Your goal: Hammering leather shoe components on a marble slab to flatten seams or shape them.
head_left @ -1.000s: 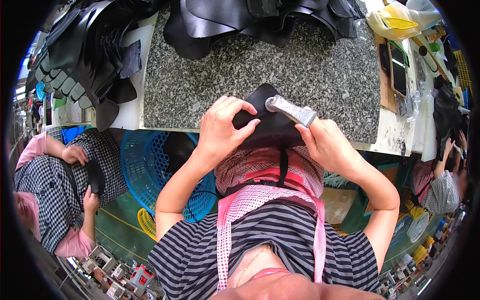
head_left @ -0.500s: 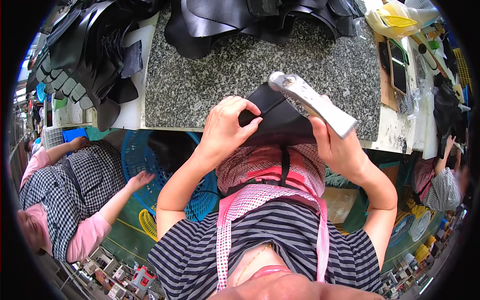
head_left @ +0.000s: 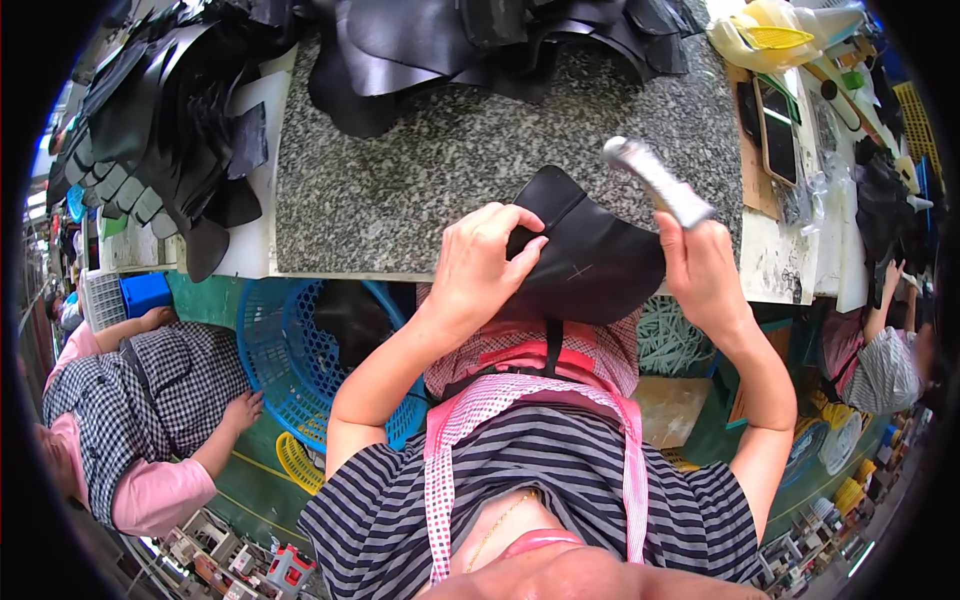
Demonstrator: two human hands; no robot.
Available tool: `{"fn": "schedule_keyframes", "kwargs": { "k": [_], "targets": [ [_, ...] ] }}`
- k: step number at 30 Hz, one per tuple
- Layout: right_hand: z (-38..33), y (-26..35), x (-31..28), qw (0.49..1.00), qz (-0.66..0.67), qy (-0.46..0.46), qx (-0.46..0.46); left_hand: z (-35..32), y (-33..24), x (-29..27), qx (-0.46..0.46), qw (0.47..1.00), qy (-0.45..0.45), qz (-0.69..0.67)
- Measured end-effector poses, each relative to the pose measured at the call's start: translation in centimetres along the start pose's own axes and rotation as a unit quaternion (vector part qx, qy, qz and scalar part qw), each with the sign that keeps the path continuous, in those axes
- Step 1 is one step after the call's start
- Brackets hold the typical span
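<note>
A black leather piece [head_left: 590,250] with a seam and a small cross mark lies over the near edge of the speckled stone slab [head_left: 420,190], its lower part hanging off. At its left edge, the thumb and fingers of my left hand [head_left: 487,262] pinch the leather beside the seam. My right hand [head_left: 705,265] is closed round a hammer [head_left: 660,183], raised to the right of the leather. The hammer's metal head points away to the far left, apart from the leather. My palm hides its handle.
Black leather pieces [head_left: 400,45] are heaped at the slab's far side, with another stack [head_left: 150,110] on the left. A phone [head_left: 778,130] and a yellow-white bag [head_left: 770,38] lie right. A blue basket [head_left: 270,340] stands below the table, near a co-worker in a checked apron [head_left: 180,370].
The hammer has moved right, away from the leather, with my right hand. More of the leather shows, including its cross mark. The co-worker's hand at left has lowered.
</note>
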State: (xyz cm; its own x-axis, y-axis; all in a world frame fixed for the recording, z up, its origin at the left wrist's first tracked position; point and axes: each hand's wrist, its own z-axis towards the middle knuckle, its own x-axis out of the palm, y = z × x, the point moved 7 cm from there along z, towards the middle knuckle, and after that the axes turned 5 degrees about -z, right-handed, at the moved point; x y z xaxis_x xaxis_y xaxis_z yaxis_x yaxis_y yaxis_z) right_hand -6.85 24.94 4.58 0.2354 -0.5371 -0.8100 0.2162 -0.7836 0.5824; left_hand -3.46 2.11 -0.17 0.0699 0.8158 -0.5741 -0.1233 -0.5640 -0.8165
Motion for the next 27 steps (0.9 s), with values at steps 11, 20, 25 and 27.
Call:
{"fn": "schedule_keyframes", "kwargs": {
  "k": [11,20,25,27],
  "targets": [
    [-2.5,-2.8,4.9,0.995,0.065,0.067,-0.043,0.1,-1.3,0.0,0.155,0.985,-0.053,0.058],
    [-1.4,-0.9,2.2,0.994,0.072,0.073,-0.049,1.5,-0.9,-0.1,0.022,1.000,0.013,0.017],
    [-2.2,1.8,-0.1,0.987,0.063,-0.040,-0.143,1.7,-0.7,-0.1,0.015,0.999,0.025,0.034],
    [-2.2,1.6,1.4,0.991,0.076,0.050,-0.099,2.0,-0.7,-0.2,0.022,0.999,0.030,0.039]
  ]
}}
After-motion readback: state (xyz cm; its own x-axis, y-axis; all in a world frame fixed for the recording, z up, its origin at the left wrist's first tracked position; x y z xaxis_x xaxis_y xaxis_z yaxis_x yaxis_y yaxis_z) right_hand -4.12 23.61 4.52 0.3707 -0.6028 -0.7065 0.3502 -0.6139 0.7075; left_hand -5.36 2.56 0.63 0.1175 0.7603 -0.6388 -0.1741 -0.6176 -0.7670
